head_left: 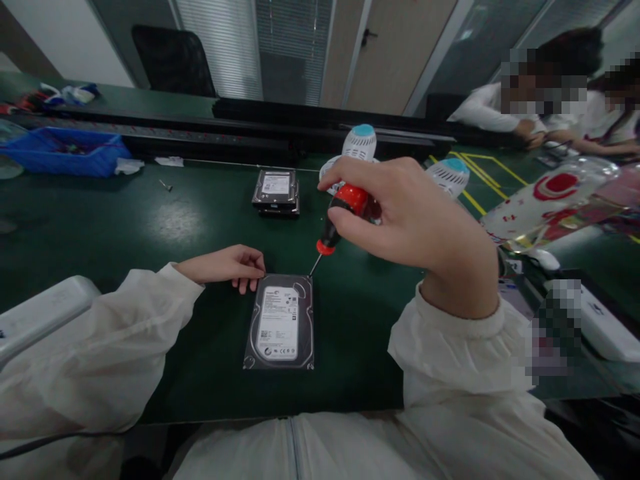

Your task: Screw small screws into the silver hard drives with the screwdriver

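A hard drive (278, 321) lies label up on the green table in front of me. My right hand (405, 220) is closed around the red and black handle of a screwdriver (329, 233), held at a slant. Its tip meets the drive's far right corner; the screw there is too small to make out. At the far left corner, my left hand (235, 267) holds the drive's edge with its fingertips, the fingers loosely curled. Two stacked hard drives (276, 192) sit farther back, left of the screwdriver.
A blue bin (70, 152) stands at the back left, with a small metal piece (165, 185) on the table nearby. White devices with blue tops (361, 137) are behind my right hand. A clear bottle (545, 200) is at the right. Two people sit across at the far right.
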Motion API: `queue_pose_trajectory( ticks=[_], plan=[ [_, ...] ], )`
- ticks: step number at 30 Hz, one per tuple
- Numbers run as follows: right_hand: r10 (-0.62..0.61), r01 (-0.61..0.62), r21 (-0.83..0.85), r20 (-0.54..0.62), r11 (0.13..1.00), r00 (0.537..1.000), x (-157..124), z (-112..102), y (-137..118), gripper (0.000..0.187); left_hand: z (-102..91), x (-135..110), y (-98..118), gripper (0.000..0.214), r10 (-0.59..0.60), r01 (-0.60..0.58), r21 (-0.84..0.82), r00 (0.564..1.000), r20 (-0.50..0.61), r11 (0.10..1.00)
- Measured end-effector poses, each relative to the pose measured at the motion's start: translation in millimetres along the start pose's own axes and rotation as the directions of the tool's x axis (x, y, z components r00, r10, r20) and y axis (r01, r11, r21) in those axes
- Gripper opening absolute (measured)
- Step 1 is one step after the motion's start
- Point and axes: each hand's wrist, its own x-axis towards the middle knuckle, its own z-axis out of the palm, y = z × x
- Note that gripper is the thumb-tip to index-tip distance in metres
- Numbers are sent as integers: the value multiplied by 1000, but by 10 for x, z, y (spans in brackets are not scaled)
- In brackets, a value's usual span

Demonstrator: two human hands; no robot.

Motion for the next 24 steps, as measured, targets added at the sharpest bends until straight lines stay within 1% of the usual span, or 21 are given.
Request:
queue_pose_trajectory(
  ticks=[3, 4, 7, 10, 11, 13, 14, 16, 18, 22, 24],
  plan=[
    [80, -80, -27, -6, 996, 997, 1, -6, -11, 47, -3, -1, -2, 21, 4, -4, -5, 1000, -2, 1000],
    [87, -87, -40, -7, 995, 996, -1, -7, -15, 49, -5, 0, -4, 21, 2, -2, -7, 1000, -1, 1000],
    [45, -45, -33, 21, 998, 999, -9, -4, -18, 35, -9, 2, -12, 19, -2, 2, -10, 1000, 1, 1000],
    [24, -25, 6, 31, 1000, 999, -5, 7, -14, 31, -7, -1, -6, 19, 1, -1, -5, 1000, 1, 1000],
    [38, -38, -2, 15, 999, 999, 0, 12, -12, 31, -5, -3, 0, 20, 5, -5, -3, 1000, 0, 1000],
    [65, -65, -39, -19, 997, 998, 10, 24, -7, 39, -2, -7, 10, 21, 13, -13, 2, 1000, -4, 1000],
    [61, -63, -50, -32, 997, 998, 15, 30, -5, 39, -2, -7, 14, 21, 13, -13, 5, 1000, -5, 1000],
    [15, -17, -38, -53, 999, 998, 21, 45, 0, 38, -2, -6, 14, 21, 10, -9, 11, 1000, -5, 1000],
    [-20, 18, -23, -69, 1000, 997, 26, 61, 0, 43, -3, -3, 8, 21, 7, -7, 14, 1000, -3, 1000],
    [22, -27, -59, -71, 998, 997, 24, 71, -14, 49, -2, -3, -7, 22, 23, -23, 10, 1000, -1, 1000],
    [24, -27, -52, -57, 998, 998, 13, 58, -21, 51, -2, -4, -9, 23, 32, -32, 8, 999, 4, 999]
  ],
)
